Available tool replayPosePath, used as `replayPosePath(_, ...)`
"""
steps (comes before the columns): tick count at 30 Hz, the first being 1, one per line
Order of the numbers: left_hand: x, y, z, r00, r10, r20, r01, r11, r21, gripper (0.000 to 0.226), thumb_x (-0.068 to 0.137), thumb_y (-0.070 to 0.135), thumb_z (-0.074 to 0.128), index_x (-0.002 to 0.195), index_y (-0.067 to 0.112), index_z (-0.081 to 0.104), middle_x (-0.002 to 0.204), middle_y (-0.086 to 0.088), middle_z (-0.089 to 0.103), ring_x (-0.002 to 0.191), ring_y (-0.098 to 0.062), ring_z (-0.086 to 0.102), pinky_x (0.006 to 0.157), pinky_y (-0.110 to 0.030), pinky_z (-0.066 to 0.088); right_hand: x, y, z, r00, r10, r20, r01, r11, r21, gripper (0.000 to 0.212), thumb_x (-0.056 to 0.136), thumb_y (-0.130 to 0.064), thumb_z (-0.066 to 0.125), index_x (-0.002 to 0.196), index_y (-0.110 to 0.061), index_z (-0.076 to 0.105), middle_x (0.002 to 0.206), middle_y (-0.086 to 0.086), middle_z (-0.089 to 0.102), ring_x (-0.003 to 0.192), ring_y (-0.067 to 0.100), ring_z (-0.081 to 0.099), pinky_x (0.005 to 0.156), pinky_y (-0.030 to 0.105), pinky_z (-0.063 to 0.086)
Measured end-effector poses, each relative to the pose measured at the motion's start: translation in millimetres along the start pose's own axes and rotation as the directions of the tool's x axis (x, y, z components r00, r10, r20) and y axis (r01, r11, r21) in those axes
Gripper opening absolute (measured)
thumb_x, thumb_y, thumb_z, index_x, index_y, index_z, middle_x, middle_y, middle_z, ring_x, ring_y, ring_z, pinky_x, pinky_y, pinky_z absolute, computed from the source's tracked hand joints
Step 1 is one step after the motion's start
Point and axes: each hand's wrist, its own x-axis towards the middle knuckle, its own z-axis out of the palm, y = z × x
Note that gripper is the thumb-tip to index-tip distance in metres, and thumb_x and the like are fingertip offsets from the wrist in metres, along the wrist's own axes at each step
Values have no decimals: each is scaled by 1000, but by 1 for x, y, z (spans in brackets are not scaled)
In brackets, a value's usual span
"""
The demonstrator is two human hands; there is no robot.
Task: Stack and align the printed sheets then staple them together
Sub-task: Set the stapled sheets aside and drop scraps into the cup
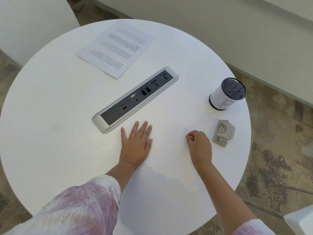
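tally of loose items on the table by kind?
Printed sheets (one stack; sheet number unclear): 1
Stapler: 1
Mesh pen cup: 1
Total: 3
The socket strip is built into the table, so it is not counted.

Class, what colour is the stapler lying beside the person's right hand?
Light grey; the stapler shows clearly in the head view.

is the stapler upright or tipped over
Tipped over. The stapler lies on the table with its metal underside and spring facing up, beside the right hand, which does not touch it.
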Motion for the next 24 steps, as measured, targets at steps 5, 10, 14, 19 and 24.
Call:
replayPosePath(5,0,0,-1,1000,-1,1,1,1000,-7,57,91,43,11,144,27,29,154,8,26,143,-22,18,109,-63,10,3,-5,-4,999,1,46,2,998,-66,17,93,-17,47,92,-7,62,96,9,59,81,24,57,66,29,38)
replayPosePath(10,0,0,-1,1000,-2,2,2,1000,-4,56,92,42,13,143,27,31,153,7,28,142,-22,20,109,-64,12,8,-11,-8,993,43,110,-34,996,-79,19,92,-14,46,96,-4,61,101,12,59,86,28,58,71,32,41)
replayPosePath(14,0,1,-2,1000,1,-3,-1,1000,1,55,92,41,16,142,26,34,151,7,31,141,-23,24,107,-65,15,10,-14,-10,987,74,144,-64,995,-74,20,92,-14,44,97,-2,59,103,14,58,90,29,57,75,35,43)
replayPosePath(19,0,1,-3,1000,6,-10,-6,1000,2,55,92,41,18,141,25,37,150,6,35,140,-24,28,106,-66,19,13,-14,-10,982,85,172,-72,994,-79,19,92,-12,43,98,-1,58,103,15,56,90,31,56,77,37,44)
replayPosePath(24,0,1,-3,1000,-1,0,1,1000,-4,56,92,41,16,142,26,34,151,7,32,141,-23,25,108,-65,15,13,-9,-5,984,61,169,-50,996,-71,17,91,-15,45,96,-4,57,97,10,57,83,30,57,70,35,43)
